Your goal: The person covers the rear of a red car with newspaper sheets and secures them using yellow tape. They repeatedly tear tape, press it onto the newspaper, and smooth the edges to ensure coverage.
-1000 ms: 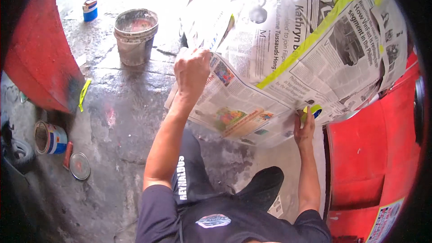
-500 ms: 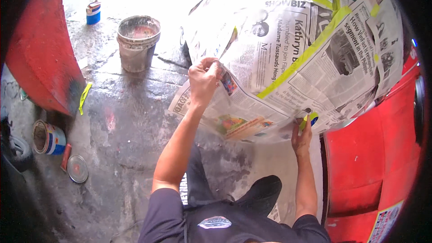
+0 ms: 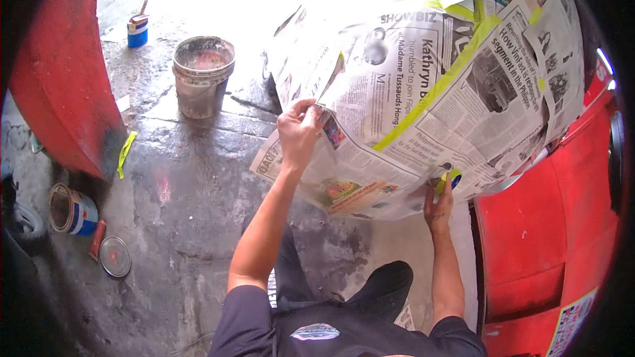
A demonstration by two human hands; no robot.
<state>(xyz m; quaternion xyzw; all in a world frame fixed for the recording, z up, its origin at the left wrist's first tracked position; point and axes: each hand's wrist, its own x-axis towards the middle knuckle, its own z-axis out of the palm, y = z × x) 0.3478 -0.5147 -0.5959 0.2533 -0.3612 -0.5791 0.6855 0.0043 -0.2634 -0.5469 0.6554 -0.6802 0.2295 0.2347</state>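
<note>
Sheets of newspaper (image 3: 397, 86) joined by yellow masking tape (image 3: 440, 86) cover a large bulging form in front of me. My left hand (image 3: 299, 131) pinches the paper's left edge, thumb against fingers. Lower down on the right, my right hand (image 3: 439, 202) grips a roll of yellow masking tape (image 3: 452, 180), close against the newspaper's lower edge. Part of the roll is hidden by my fingers. A coloured printed corner of the sheet hangs loose between my two hands.
A dirty plastic bucket (image 3: 203, 92) stands on the stained floor, with a small blue can (image 3: 137, 32) behind it. At left are a red panel (image 3: 63, 86), a strip of yellow tape (image 3: 126, 154), an open paint can (image 3: 74, 209) and a round lid (image 3: 115, 256). Red bodywork (image 3: 529, 231) rises at right.
The view has shifted slightly, so the floor things sit a little lower. Both hands keep their hold, the left on the newspaper and the right on the tape roll.
</note>
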